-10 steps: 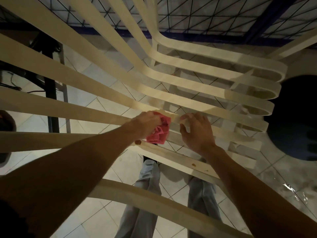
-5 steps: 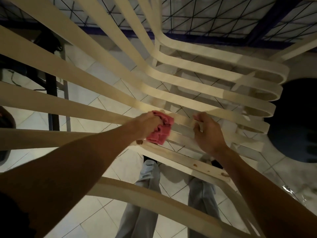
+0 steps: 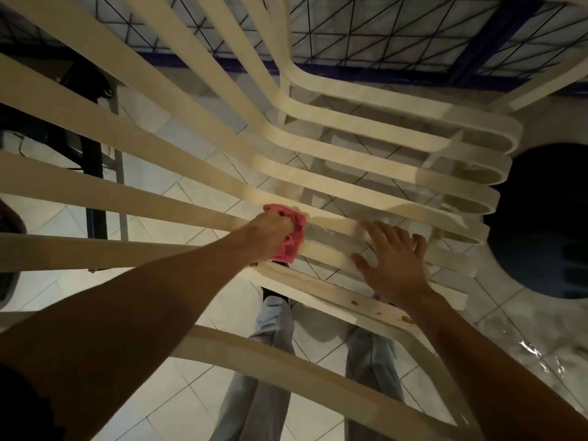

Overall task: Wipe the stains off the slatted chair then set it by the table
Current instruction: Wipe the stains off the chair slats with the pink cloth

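Left hand [image 3: 270, 232] bunches a pink cloth [image 3: 291, 238] against one slat of the pale slatted chair [image 3: 366, 154], right hand [image 3: 393, 264] lies flat, fingers spread, on nearby slats above the tiled floor [image 3: 191, 405].

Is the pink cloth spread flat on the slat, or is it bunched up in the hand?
Bunched up. The pink cloth shows crumpled folds, gripped by the left hand against a chair slat.

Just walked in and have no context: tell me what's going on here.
A person's left hand grips a crumpled pink cloth against a slat of the cream wooden slatted chair. The right hand lies flat on the neighbouring slats. Brownish stains show on the nearer rail, not yet wiped.
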`<state>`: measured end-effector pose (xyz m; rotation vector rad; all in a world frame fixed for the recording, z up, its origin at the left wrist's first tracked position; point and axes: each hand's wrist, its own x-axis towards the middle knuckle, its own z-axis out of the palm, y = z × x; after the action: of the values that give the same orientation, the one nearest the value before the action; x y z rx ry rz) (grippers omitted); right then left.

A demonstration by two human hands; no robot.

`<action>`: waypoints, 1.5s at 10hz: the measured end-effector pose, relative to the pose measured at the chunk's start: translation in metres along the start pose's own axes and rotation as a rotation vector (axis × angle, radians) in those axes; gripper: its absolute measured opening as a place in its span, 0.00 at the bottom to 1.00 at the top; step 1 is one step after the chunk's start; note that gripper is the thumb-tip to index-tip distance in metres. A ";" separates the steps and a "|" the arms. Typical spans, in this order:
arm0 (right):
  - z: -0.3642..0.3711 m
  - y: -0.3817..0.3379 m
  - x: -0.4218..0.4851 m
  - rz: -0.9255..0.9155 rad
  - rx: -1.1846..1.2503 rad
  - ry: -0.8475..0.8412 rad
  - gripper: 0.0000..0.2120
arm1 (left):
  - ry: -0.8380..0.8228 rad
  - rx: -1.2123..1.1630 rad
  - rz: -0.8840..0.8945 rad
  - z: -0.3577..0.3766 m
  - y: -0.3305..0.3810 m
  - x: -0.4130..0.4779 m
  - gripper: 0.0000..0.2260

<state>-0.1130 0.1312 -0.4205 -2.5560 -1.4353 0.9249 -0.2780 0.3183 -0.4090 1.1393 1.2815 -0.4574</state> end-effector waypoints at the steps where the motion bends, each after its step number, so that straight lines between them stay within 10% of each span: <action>1: 0.000 -0.001 0.003 0.007 0.061 0.006 0.32 | -0.021 -0.042 -0.007 0.017 0.001 0.001 0.09; 11: -0.015 0.016 -0.007 0.005 0.378 0.065 0.17 | -0.156 -0.215 0.036 0.064 0.021 -0.009 0.10; 13: -0.022 0.016 -0.029 0.109 0.501 0.238 0.12 | -0.092 0.168 0.282 0.093 0.017 -0.025 0.12; 15: -0.018 0.002 -0.029 0.317 0.473 -0.110 0.20 | 0.038 0.638 0.545 0.086 0.012 -0.026 0.11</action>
<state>-0.1127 0.1112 -0.3929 -2.4224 -0.7132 1.2825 -0.2316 0.2422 -0.3912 1.9702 0.8090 -0.4411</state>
